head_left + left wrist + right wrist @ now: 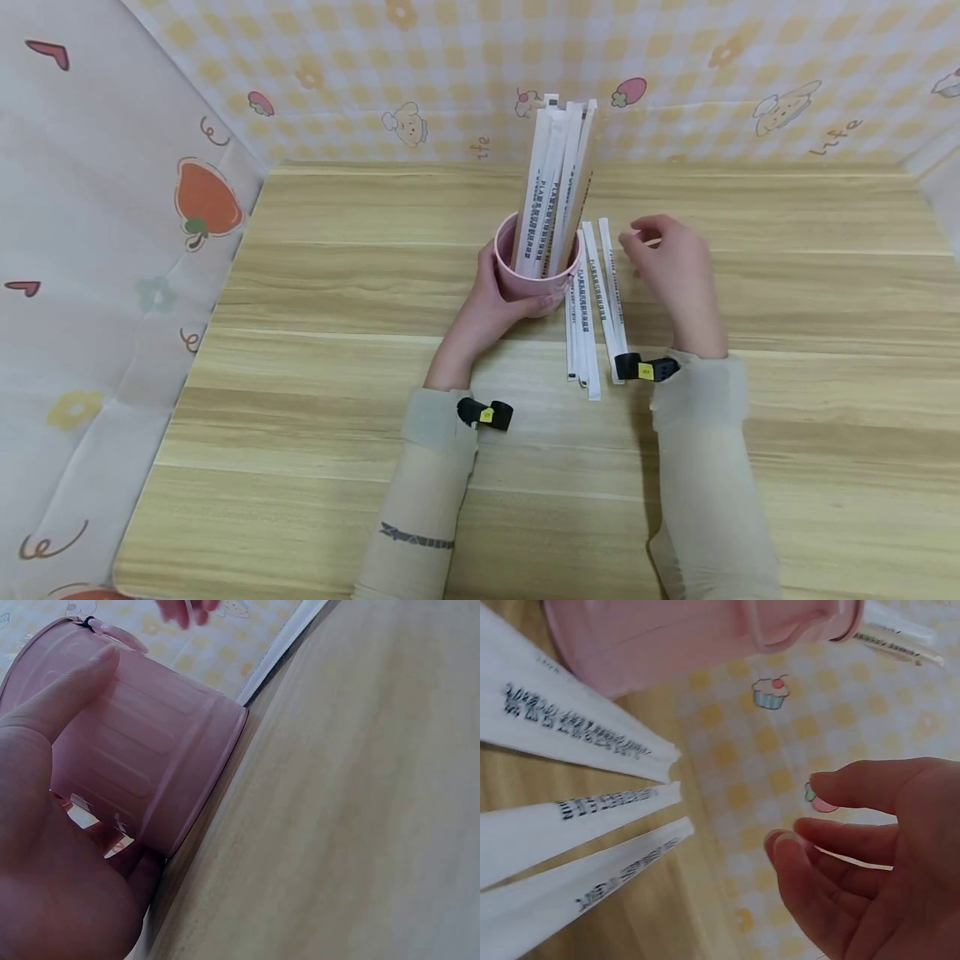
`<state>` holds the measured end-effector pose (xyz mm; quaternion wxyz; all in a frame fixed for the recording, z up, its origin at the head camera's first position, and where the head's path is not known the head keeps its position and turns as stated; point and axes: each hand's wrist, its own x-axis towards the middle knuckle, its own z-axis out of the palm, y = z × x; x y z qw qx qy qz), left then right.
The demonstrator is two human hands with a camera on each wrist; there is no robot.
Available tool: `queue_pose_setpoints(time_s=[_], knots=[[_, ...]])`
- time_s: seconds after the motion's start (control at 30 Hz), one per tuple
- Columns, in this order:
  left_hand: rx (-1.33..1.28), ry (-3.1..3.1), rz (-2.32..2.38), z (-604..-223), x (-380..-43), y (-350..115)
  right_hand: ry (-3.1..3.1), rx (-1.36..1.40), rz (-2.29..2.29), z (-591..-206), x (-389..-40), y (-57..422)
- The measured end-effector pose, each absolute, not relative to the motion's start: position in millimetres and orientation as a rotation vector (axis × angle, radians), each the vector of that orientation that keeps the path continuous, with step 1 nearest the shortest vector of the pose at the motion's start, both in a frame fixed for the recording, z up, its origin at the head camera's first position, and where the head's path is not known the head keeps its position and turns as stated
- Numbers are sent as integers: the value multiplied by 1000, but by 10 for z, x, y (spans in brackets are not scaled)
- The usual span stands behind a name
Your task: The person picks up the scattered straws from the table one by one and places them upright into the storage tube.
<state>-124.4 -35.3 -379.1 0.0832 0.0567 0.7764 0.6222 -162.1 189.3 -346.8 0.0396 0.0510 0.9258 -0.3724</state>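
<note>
My left hand (pixel 498 296) grips a pink metal bucket (pixel 150 727) from its near left side, thumb along the wall facing me. A bundle of paper-wrapped straws (pixel 553 183) stands upright in the bucket and leans slightly right, tops well above the rim. Several more wrapped straws (pixel 590 312) lie lengthwise on the table, just right of and in front of the bucket. To the right of these, my right hand (pixel 671 267) is held with fingers loosely bent. In the right wrist view, nothing shows between its thumb and fingers (pixel 855 787).
The wooden table (pixel 315 367) meets a yellow checked cloth wall (pixel 450 75) at the back and a white patterned cloth (pixel 82 250) on the left. Black cameras sit on both wrists, the right one (pixel 645 367) overlapping the lower ends of the loose straws in the head view.
</note>
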Motion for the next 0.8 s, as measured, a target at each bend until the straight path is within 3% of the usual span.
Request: queue_pose_setpoints(time_s=[0.8], knots=[[147, 2307, 1856, -3787, -1246, -355, 2725, 181, -915, -3797, -1664, 1822]])
